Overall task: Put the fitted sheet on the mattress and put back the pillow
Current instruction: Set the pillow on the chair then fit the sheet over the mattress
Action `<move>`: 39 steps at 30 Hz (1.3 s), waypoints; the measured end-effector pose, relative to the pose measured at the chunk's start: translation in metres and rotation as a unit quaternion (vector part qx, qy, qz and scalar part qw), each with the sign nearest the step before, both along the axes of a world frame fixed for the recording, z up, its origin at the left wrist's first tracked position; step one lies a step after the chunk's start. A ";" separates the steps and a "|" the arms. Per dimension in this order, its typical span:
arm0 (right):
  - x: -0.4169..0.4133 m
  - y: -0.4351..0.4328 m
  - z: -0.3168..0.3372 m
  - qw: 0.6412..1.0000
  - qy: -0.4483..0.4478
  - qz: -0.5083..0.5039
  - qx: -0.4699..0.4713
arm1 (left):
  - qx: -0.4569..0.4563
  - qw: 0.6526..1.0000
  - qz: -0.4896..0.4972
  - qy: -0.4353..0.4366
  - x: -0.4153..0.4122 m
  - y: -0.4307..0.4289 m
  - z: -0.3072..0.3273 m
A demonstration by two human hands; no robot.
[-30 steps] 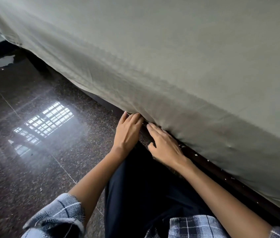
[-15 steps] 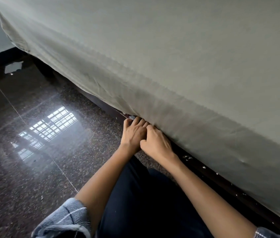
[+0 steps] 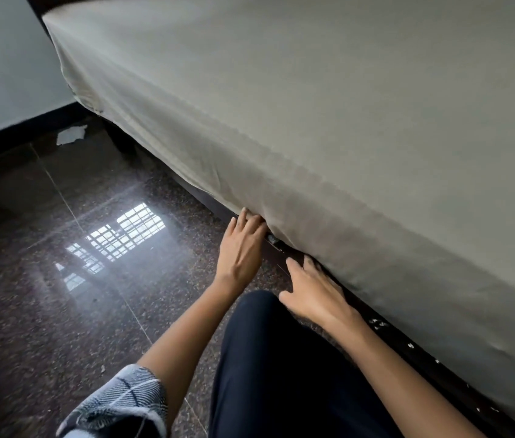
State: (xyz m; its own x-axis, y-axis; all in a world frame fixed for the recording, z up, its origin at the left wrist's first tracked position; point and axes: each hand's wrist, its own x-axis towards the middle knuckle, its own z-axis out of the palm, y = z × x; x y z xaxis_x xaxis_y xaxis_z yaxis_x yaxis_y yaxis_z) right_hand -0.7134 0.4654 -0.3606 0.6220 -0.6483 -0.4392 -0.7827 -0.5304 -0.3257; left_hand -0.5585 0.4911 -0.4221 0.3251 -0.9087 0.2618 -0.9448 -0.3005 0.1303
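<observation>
A pale grey-green fitted sheet (image 3: pixel 329 128) covers the top and the near side of the mattress, which fills the upper right of the head view. My left hand (image 3: pixel 242 248) reaches to the sheet's lower hem, fingertips pushed against the fabric where it meets the dark bed frame (image 3: pixel 414 352). My right hand (image 3: pixel 316 295) lies flat lower and to the right, fingers spread, tips slid under the hem on the frame rail. Neither hand grips anything that I can see. No pillow is in view.
Polished dark speckled floor (image 3: pixel 76 279) stretches to the left, with a window's reflection on it. A pale wall (image 3: pixel 3 74) with a dark skirting stands at the far left. A white scrap (image 3: pixel 71 135) lies near the bed's far corner. My dark-trousered knee (image 3: pixel 281 358) is between my arms.
My hands were together at one spot on the hem; now they are apart, the right one drawn back along the rail. My view has shifted and shows the bed's far corner.
</observation>
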 end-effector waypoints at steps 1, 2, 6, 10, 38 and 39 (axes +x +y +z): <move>0.001 -0.001 0.001 1.000 0.004 0.005 0.003 | -0.003 1.000 0.008 -0.008 -0.003 -0.001 -0.002; 0.002 -0.002 0.002 1.000 0.007 0.007 0.006 | -0.004 1.000 0.013 -0.019 -0.004 -0.002 -0.004; 0.005 -0.005 0.005 1.000 0.017 0.010 0.010 | 0.046 0.998 0.035 -0.015 -0.010 -0.007 -0.005; 0.011 -0.001 0.001 0.999 0.032 0.007 -0.025 | 0.067 0.993 0.085 0.041 -0.014 -0.024 0.009; -0.008 0.013 -0.010 0.999 -0.018 0.036 -0.005 | 0.196 0.969 -0.006 0.152 0.047 -0.013 0.041; -0.002 0.019 -0.010 0.998 -0.031 0.054 0.008 | 0.165 0.978 0.012 0.129 0.053 -0.009 0.038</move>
